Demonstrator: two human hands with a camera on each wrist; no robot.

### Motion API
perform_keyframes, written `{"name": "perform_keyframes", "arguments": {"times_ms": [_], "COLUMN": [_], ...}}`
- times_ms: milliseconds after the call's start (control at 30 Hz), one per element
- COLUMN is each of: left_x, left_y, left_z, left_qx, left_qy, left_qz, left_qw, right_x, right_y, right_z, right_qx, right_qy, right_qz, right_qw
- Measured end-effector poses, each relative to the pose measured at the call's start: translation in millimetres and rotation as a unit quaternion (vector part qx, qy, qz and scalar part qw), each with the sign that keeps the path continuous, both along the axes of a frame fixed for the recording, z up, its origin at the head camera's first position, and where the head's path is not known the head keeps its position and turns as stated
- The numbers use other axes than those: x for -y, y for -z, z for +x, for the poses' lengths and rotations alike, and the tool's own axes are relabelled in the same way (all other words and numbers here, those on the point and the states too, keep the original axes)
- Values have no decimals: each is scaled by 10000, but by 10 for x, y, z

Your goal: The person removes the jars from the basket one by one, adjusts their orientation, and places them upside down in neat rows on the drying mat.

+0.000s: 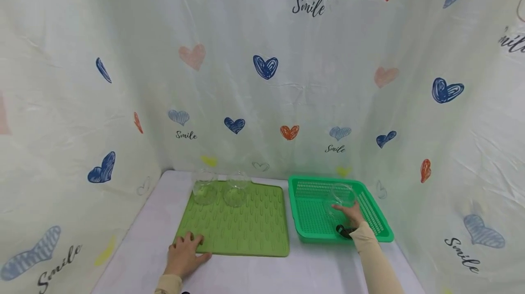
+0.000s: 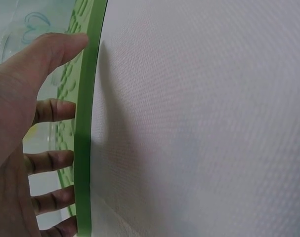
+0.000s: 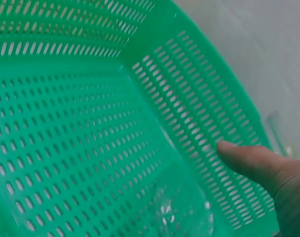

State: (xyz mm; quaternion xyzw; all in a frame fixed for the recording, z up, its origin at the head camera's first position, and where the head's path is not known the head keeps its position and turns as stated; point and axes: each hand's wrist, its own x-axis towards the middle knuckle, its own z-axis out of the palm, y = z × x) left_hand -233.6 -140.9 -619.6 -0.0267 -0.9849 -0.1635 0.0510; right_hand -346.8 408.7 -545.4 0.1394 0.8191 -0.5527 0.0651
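Observation:
My left hand [image 1: 187,247] lies flat on the near left corner of a light green ridged mat [image 1: 242,225]. In the left wrist view its straight fingers [image 2: 53,160] rest on top of the mat and the thumb touches the mat's edge [image 2: 84,128]. Two clear glasses [image 1: 204,190] [image 1: 236,190] stand at the mat's far edge. My right hand [image 1: 347,212] reaches into a green slotted basket [image 1: 305,232] and its fingers touch a clear glass [image 1: 339,196] there. The right wrist view shows the thumb [image 3: 253,163] straight along the basket wall [image 3: 189,113], with the glass [image 3: 184,215] below it.
The mat and basket sit side by side on a white table [image 1: 287,271]. A white cloth printed with hearts [image 1: 262,70] walls in the back and both sides. A dark wrist strap [image 1: 344,231] shows on my right arm.

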Motion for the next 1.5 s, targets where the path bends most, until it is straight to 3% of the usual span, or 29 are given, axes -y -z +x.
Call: {"name": "perform_keyframes", "arguments": {"times_ms": [267, 467, 667, 933, 1033, 1167, 1333, 1500], "left_x": [-3, -4, -18, 2, 0, -38, -161, -348], "left_y": [32, 14, -21, -88, -225, -492, -734, -924], "left_z": [-29, -24, -16, -31, -39, -68, -211, -361], "left_qx": [113, 131, 87, 558, 935, 1528, 1539, 1381], "left_qy": [3, -32, 39, 190, 325, 491, 698, 1143], "left_qz": [-25, -100, -90, 86, 374, 844, 1590, 2442], "left_qw": [9999, 9999, 9999, 9982, 9944, 9834, 9727, 9530], "right_x": [-44, -20, 20, 105, 156, 235, 374, 538], "right_y": [192, 235, 158, -14, -123, -269, -474, -669], "right_z": [-78, -135, -92, 90, 172, 299, 453, 588], "right_qx": [-260, -437, -562, -825, -1016, -1292, -1746, -2158], "right_qy": [178, 286, 423, 441, 443, 347, 92, -84], "right_qz": [116, 187, 221, 345, 514, 876, 1341, 1718], "right_qw": [9994, 9985, 9973, 9950, 9925, 9871, 9754, 9612]}}
